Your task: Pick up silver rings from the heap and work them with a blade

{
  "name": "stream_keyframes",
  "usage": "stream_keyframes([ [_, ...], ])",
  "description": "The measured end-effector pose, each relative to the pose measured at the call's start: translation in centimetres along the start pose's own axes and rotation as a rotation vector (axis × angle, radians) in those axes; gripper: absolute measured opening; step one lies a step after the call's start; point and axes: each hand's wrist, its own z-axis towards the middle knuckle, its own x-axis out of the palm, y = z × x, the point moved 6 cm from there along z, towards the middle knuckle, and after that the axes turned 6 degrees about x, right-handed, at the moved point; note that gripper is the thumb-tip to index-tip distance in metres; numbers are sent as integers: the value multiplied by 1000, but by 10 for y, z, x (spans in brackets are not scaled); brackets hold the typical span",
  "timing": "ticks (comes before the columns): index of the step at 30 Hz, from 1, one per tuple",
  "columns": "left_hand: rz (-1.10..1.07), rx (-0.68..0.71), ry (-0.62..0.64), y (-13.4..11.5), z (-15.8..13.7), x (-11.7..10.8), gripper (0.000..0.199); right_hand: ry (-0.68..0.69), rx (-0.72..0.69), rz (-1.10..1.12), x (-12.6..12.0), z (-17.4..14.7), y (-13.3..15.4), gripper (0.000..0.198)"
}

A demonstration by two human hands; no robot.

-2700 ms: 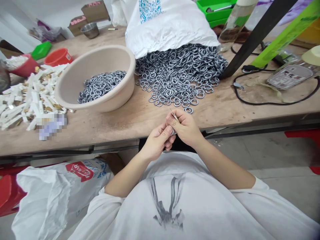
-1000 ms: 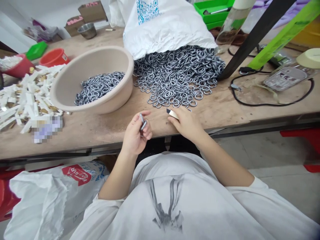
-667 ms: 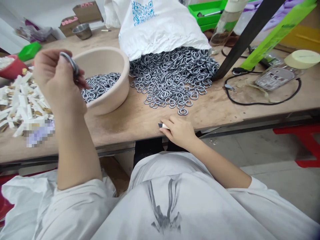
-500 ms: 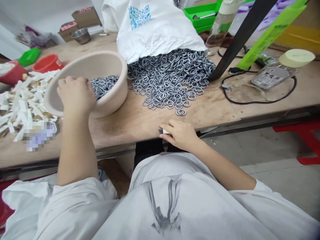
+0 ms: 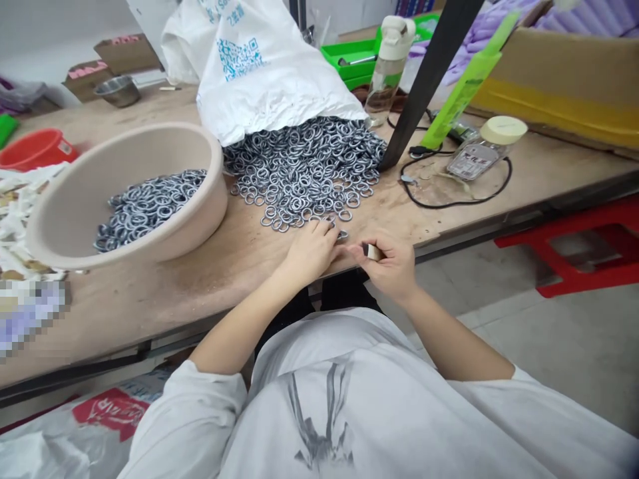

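Note:
My left hand (image 5: 312, 253) is palm down at the front edge of a pile of grey metal rings (image 5: 304, 166), its fingers bent together. A loose ring (image 5: 342, 235) shows beside its fingertips; what is under the fingers is hidden. Close by on the right, my right hand (image 5: 392, 263) is closed around a small tool (image 5: 372, 252) with a cream-coloured body and a dark end. The fingertips of both hands nearly meet above the table edge. More grey rings (image 5: 150, 206) lie in a large beige basin (image 5: 194, 229) on the left.
The pile spills from a white sack (image 5: 279, 86). A dark metal post (image 5: 424, 93) stands at its right, near a corded bright-green strip (image 5: 464, 90), a jar (image 5: 479, 156) and a bottle (image 5: 387, 73). White pieces (image 5: 22, 219) and a red bowl (image 5: 37, 150) are at far left.
My left hand has left the basin and come right, to the rings near my right hand. My right hand has turned, still holding the small tool. The view has shifted right.

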Motion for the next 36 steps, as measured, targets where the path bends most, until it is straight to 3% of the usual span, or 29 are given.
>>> stream_keyframes([
  [5,19,10,12,-14,-30,-8,67,-41,147,16,-1,9,-16,32],
  [9,-70,5,-39,-19,-52,-4,37,-24,215,40,10,19,-27,35],
  [12,-233,-7,-118,-15,-66,-3,28,27,296,73,15,22,-34,37],
  [14,-336,-106,-232,-6,-75,-11,27,103,364,123,20,21,-35,37],
  [16,-501,-295,-379,7,-82,-21,31,216,401,228,28,19,-28,39],
  [20,-1101,-626,-587,15,-90,-21,41,426,372,487,51,11,3,43],
  [24,-1538,-704,-652,0,-87,-8,43,612,397,706,77,0,26,42],
  [31,-1704,-665,-680,-12,-84,-10,46,647,429,787,89,-1,24,39],
  [33,-1750,-677,-674,-13,-82,-14,49,580,369,681,82,3,23,41],
  [36,-1823,-714,-667,-14,-81,-18,51,458,149,357,66,7,30,49],
])
